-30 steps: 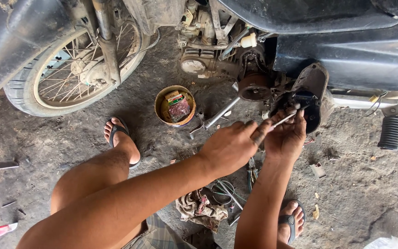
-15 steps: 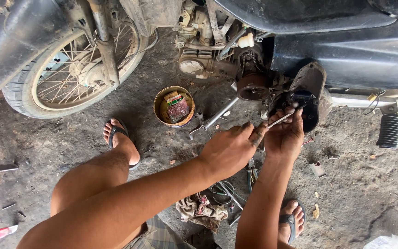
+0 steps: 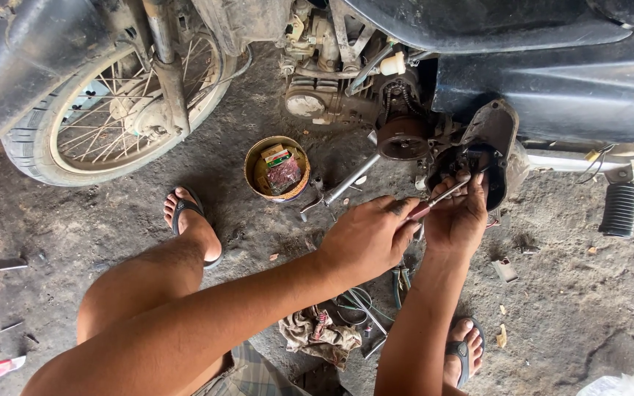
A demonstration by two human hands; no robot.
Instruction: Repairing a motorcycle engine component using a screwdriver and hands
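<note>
Metal tool (image 3: 445,196) gripped in both hands at a motorcycle's open engine side.

Slim and shiny, slanting from the closed left hand (image 3: 368,238) up to the right hand (image 3: 458,216), fingers curled round its tip just below the dark engine cover (image 3: 494,139). Beside them a chain sprocket (image 3: 402,136), a metal rod (image 3: 350,180) on the concrete floor (image 3: 566,293), a round tin (image 3: 277,169) of small parts. Below, a dirty rag (image 3: 317,334); further left, the spoked wheel (image 3: 111,110); at right, a footpeg (image 3: 620,209).

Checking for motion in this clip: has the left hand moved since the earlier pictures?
No. The left hand sits in the same place relative to the round tin, gripping the thin tool beside the right hand.
</note>
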